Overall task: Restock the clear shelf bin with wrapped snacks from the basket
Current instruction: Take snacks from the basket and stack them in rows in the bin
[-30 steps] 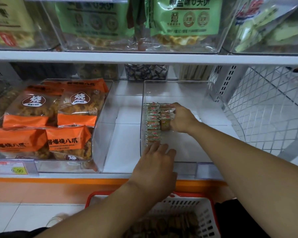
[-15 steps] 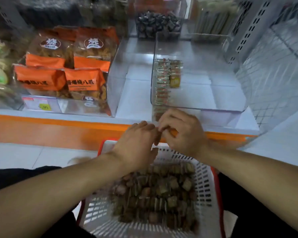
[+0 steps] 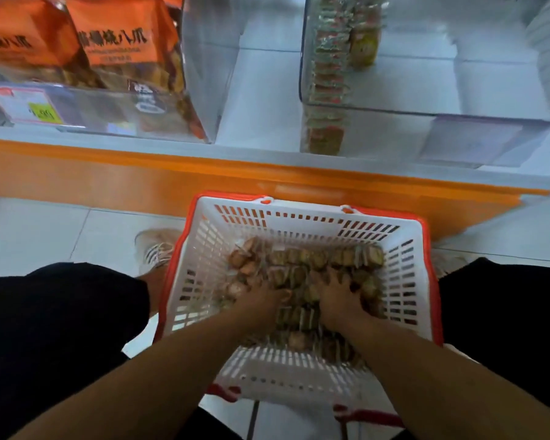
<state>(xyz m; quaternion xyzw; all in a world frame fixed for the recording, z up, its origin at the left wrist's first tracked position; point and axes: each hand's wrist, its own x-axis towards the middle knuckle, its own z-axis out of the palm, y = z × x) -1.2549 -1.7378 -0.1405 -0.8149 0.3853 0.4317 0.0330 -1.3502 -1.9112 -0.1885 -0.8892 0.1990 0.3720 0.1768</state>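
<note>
Digging both hands into the basket: my left hand and right hand spread over the wrapped snacks, grasp unclear. Next: clutch a batch, lift to the clear bin above, barely filled.

Both hands down from shelf edge: left hand, right hand now pressed into basket snacks.

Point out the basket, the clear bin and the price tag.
basket (image 3: 299,223): head view, far white wall.
clear bin (image 3: 432,114): head view, front rim.
price tag (image 3: 32,106): head view, its middle, left of the yellow patch.
</note>
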